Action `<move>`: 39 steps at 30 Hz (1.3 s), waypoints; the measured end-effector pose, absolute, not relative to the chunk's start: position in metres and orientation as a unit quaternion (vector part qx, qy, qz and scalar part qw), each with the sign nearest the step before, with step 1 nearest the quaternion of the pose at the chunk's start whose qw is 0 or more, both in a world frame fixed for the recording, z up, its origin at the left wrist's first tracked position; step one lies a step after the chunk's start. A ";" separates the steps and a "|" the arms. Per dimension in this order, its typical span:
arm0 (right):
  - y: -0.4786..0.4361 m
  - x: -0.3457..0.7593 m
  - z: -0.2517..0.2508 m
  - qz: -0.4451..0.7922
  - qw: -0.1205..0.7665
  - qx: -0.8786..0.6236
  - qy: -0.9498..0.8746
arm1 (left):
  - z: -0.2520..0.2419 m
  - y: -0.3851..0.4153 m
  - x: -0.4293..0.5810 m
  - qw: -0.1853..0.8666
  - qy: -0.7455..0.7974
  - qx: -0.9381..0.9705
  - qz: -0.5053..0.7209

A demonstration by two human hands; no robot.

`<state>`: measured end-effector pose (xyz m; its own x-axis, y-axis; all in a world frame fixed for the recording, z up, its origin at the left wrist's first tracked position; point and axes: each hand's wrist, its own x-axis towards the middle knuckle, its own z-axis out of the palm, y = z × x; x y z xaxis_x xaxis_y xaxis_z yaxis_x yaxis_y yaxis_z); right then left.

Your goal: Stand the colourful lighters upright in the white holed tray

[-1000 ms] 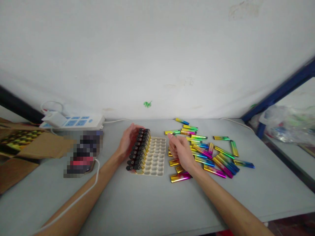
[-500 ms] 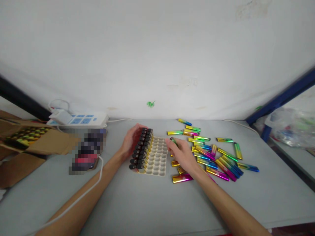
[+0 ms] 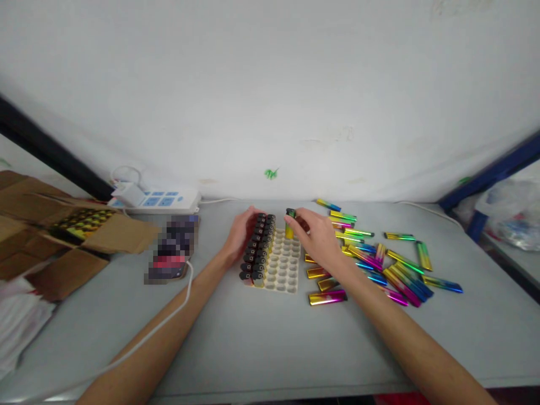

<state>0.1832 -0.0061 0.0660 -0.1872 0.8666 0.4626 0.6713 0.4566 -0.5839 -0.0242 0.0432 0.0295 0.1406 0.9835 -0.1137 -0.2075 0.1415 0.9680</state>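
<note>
Between my hands lies a pale tray with rows of round pockets. Two rows of upright lighters with black tops fill its left side; the right pockets show bare. My left hand is curled against the left side and far corner of the tray, its fingertips partly hidden by the lighters. My right hand pinches a single yellow-green lighter by its upper part. That lighter is upright at the tray's far right, its lower end at the pockets; I cannot tell whether it is seated.
Loose shiny multicoloured lighters lie scattered to the right. At left are an open cardboard box, a phone with a white cable and a power strip. A wall closes the back; a plastic bag lies far right.
My right hand has moved the lighter from beside the tray to its far right pockets and turned it upright. My left hand stays at the tray. The whole view has shifted slightly.
</note>
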 end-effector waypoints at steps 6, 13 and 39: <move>0.013 0.183 0.046 0.121 0.318 -0.495 -0.799 | 0.028 0.045 -0.025 0.618 0.428 0.443 0.488; 0.022 0.183 0.055 0.109 0.197 -0.474 -0.851 | 0.026 0.045 -0.027 0.573 0.448 0.496 0.474; 0.030 0.289 0.072 0.214 0.203 -0.508 -0.809 | 0.032 0.046 -0.030 0.519 0.503 0.541 0.431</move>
